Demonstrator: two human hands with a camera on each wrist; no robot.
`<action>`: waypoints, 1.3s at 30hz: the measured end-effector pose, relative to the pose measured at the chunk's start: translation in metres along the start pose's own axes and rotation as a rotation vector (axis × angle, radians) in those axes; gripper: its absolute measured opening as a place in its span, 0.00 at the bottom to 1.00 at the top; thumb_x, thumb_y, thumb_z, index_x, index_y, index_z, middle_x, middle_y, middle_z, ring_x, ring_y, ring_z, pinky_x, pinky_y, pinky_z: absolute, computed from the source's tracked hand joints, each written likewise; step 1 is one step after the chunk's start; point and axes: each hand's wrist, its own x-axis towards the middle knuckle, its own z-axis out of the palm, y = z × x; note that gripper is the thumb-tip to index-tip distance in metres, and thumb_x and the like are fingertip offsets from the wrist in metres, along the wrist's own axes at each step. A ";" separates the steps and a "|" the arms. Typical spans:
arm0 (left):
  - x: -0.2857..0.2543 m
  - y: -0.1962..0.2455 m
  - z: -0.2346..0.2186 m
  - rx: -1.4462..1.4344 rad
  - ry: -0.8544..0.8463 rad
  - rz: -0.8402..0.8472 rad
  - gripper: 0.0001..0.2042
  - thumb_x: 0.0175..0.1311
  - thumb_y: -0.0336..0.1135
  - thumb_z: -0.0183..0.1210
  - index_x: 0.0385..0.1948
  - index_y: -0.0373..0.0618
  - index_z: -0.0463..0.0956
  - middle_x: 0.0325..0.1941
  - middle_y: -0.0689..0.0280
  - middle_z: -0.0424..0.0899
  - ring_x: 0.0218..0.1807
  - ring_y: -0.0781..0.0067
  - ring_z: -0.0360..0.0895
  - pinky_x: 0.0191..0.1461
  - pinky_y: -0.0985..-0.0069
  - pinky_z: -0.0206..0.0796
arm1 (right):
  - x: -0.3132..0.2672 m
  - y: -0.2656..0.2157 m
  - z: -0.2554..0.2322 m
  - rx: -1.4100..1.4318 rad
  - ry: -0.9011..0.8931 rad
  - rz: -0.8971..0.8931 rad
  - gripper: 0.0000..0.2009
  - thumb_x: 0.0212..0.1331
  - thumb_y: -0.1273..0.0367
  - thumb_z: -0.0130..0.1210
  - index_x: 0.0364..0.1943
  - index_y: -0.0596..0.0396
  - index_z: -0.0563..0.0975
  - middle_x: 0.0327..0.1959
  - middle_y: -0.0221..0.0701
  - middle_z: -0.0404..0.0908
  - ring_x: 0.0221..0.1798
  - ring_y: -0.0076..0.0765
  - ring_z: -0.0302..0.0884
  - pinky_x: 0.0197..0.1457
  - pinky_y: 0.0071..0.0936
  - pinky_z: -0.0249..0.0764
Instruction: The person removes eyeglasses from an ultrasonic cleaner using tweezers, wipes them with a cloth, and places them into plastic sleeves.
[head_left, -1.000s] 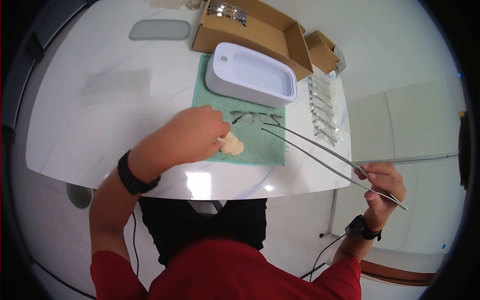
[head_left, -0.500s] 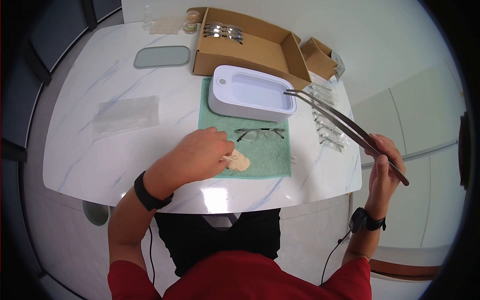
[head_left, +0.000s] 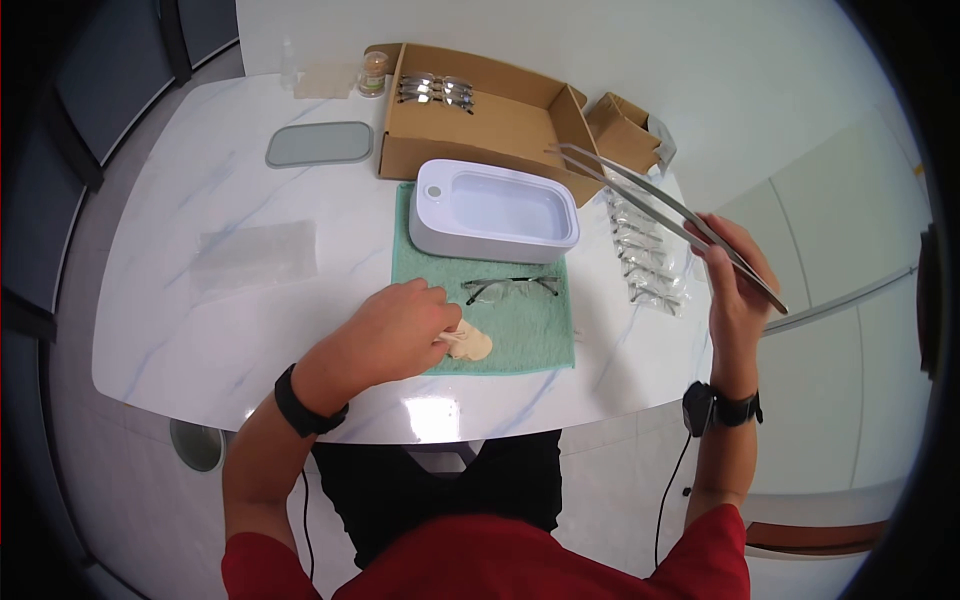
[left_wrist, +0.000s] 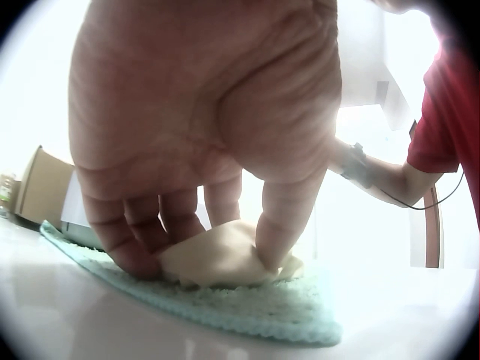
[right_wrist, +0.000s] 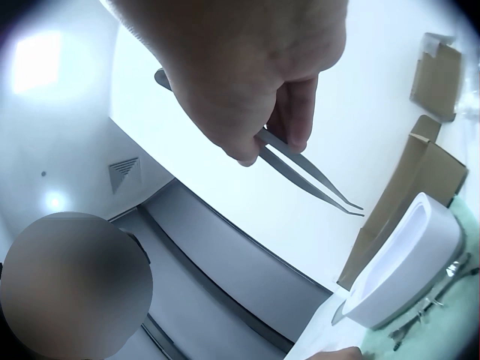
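My left hand (head_left: 395,335) pinches a crumpled beige cloth (head_left: 472,343) low over the front left of a green towel (head_left: 535,345). In the left wrist view, the thumb and fingers close around the cloth (left_wrist: 217,255) right at the towel's surface. A pair of rimless-looking eyeglasses (head_left: 512,281) with dark temples lies on the towel behind the cloth. My right hand (head_left: 738,285) holds long metal tweezers (head_left: 655,212) raised at the right. Their bent tips are a little apart with nothing between them, and overlap the cardboard box in the head view.
A white oblong tub (head_left: 480,243) stands on the towel's back half. Behind it is a cardboard box (head_left: 440,162) with several glasses (head_left: 437,92) inside. Bagged glasses (head_left: 650,255) line the right side. A grey lid (head_left: 320,145) and clear plastic sheet (head_left: 255,258) lie left.
The right hand has raised the tweezers from near the eyeglasses, up past the tub's right end, toward the box. My left hand keeps hold of the cloth on the towel. The head view has shifted.
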 end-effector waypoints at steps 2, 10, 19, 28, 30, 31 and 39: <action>0.000 0.000 -0.002 -0.005 -0.015 0.003 0.07 0.57 0.32 0.64 0.36 0.45 0.83 0.38 0.62 0.81 0.47 0.57 0.76 0.50 0.62 0.72 | 0.023 0.003 0.018 -0.006 -0.003 -0.013 0.12 0.67 0.79 0.58 0.53 0.68 0.79 0.51 0.43 0.84 0.55 0.40 0.85 0.59 0.29 0.79; -0.001 -0.002 0.001 -0.006 0.026 0.043 0.06 0.56 0.32 0.65 0.34 0.45 0.82 0.36 0.62 0.81 0.46 0.57 0.77 0.49 0.62 0.72 | 0.122 0.054 0.100 0.012 -0.113 0.038 0.13 0.65 0.69 0.65 0.49 0.61 0.84 0.43 0.34 0.88 0.46 0.27 0.84 0.53 0.23 0.78; -0.002 -0.004 0.006 0.003 0.061 0.064 0.07 0.54 0.31 0.65 0.34 0.46 0.81 0.37 0.63 0.79 0.45 0.57 0.76 0.49 0.62 0.72 | 0.175 0.090 0.157 -0.210 -0.258 0.006 0.16 0.64 0.60 0.65 0.48 0.56 0.85 0.38 0.37 0.90 0.41 0.30 0.87 0.48 0.25 0.80; -0.002 -0.005 0.008 0.012 0.080 0.066 0.06 0.54 0.31 0.65 0.33 0.46 0.81 0.36 0.64 0.79 0.44 0.59 0.75 0.49 0.63 0.71 | 0.185 0.114 0.176 -0.170 -0.266 -0.021 0.16 0.64 0.59 0.66 0.48 0.55 0.86 0.38 0.35 0.90 0.41 0.28 0.86 0.48 0.25 0.80; -0.002 -0.004 0.009 0.015 0.086 0.062 0.06 0.54 0.32 0.65 0.33 0.46 0.81 0.36 0.64 0.78 0.44 0.59 0.75 0.48 0.63 0.70 | 0.183 0.115 0.177 -0.166 -0.265 -0.026 0.16 0.64 0.60 0.66 0.48 0.55 0.85 0.38 0.34 0.90 0.41 0.27 0.86 0.48 0.24 0.80; -0.002 -0.003 0.008 0.018 0.087 0.060 0.06 0.54 0.32 0.65 0.33 0.46 0.81 0.36 0.64 0.78 0.44 0.60 0.75 0.48 0.63 0.70 | 0.182 0.114 0.177 -0.163 -0.261 -0.033 0.15 0.64 0.60 0.66 0.48 0.56 0.85 0.37 0.34 0.89 0.41 0.26 0.85 0.49 0.24 0.80; -0.002 -0.001 0.006 0.031 0.072 0.054 0.05 0.55 0.31 0.65 0.32 0.46 0.81 0.36 0.65 0.78 0.43 0.61 0.75 0.48 0.64 0.70 | 0.178 0.114 0.174 -0.097 -0.268 -0.028 0.13 0.63 0.63 0.67 0.48 0.54 0.85 0.40 0.33 0.89 0.41 0.24 0.85 0.49 0.22 0.80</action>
